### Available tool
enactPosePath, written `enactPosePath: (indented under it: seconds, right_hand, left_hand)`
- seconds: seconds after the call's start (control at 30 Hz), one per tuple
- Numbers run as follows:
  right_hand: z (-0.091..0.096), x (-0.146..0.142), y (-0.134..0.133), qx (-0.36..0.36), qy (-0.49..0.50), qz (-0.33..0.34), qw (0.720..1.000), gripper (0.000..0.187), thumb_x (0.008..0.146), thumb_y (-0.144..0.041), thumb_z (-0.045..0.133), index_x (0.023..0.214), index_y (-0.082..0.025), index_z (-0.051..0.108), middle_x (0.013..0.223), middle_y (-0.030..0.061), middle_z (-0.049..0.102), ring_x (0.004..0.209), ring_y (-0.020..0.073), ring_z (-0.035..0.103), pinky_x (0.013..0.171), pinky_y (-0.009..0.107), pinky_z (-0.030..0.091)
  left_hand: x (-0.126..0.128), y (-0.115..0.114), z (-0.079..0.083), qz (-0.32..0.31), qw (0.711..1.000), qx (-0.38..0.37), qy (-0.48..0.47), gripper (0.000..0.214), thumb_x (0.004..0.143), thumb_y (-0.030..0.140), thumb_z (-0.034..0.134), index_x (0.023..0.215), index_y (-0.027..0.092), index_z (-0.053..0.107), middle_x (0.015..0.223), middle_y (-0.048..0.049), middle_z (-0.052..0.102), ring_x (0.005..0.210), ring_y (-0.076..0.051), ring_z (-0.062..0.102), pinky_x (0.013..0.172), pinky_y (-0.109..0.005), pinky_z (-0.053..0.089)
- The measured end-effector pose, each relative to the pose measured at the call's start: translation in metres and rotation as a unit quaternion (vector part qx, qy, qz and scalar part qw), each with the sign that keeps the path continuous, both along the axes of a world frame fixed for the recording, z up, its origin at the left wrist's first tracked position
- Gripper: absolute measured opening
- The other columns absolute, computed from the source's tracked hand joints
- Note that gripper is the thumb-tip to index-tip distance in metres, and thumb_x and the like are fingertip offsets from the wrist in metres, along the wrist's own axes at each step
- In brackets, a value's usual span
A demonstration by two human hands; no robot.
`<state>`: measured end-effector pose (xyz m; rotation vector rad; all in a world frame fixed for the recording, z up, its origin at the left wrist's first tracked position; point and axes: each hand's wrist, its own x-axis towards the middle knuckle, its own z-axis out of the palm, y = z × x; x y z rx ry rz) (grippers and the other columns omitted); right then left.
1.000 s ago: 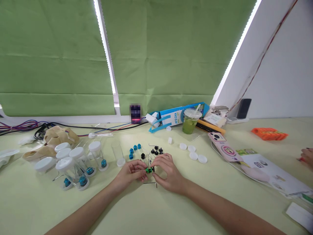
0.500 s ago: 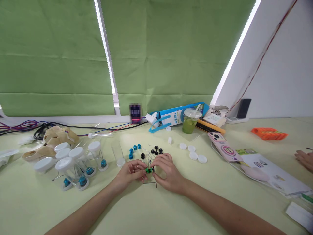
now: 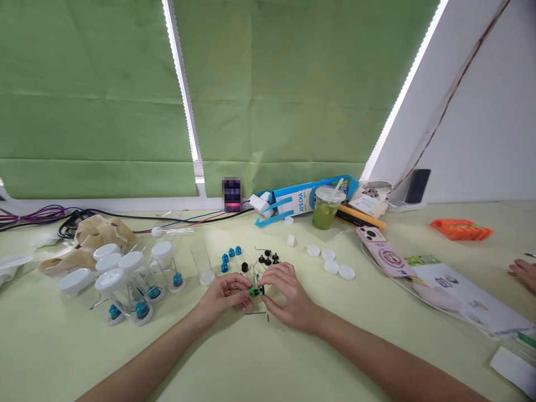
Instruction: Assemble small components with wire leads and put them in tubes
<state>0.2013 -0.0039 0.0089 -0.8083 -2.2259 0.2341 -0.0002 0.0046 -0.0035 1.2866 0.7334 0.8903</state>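
Note:
Between my two hands is a small green and black cylindrical part (image 3: 254, 291), its exact kind too small to make out. My left hand (image 3: 221, 295) is closed, pinching the green end between thumb and fingers. At the black end, the fingertips of my right hand (image 3: 288, 293) close around it. An L-shaped hex key (image 3: 259, 314) lies on the table just below my fingers. Beyond them are several black knob-like parts (image 3: 268, 260) and thin metal rods (image 3: 256, 268), partly hidden by my right hand. Several blue metal parts (image 3: 225, 262) lie past my left hand.
Capped clear tubes (image 3: 133, 273) holding blue parts stand at left, beside an open tube (image 3: 202, 265). White caps (image 3: 330, 267) lie to the right. Further back are a green drink cup (image 3: 325, 215) and a blue bag (image 3: 295, 204). Another person's hand (image 3: 524, 273) rests at the right edge.
My hands keep the same hold on the green and black part, with barely visible finger movement. The other person's hand at the right edge has shifted slightly.

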Motion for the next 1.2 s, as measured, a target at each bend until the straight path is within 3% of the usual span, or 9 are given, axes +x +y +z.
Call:
enactPosePath:
  seconds: [1.2]
  right_hand:
    - [0.0035, -0.0003, -0.0007, 0.002, -0.027, 0.003, 1.000, 0.024, 0.076, -0.013, 0.051, 0.098, -0.022, 0.051, 0.086, 0.0016, 0.061, 0.091, 0.0180, 0.052, 0.086, 0.037, 0.031]
  left_hand:
    - [0.0011, -0.0020, 0.0042, 0.004, 1.000, -0.001, 0.008, 0.018, 0.072, 0.027, 0.064, 0.085, 0.014, 0.062, 0.066, -0.0049, 0.066, 0.059, -0.015, 0.061, 0.057, -0.026, 0.047]
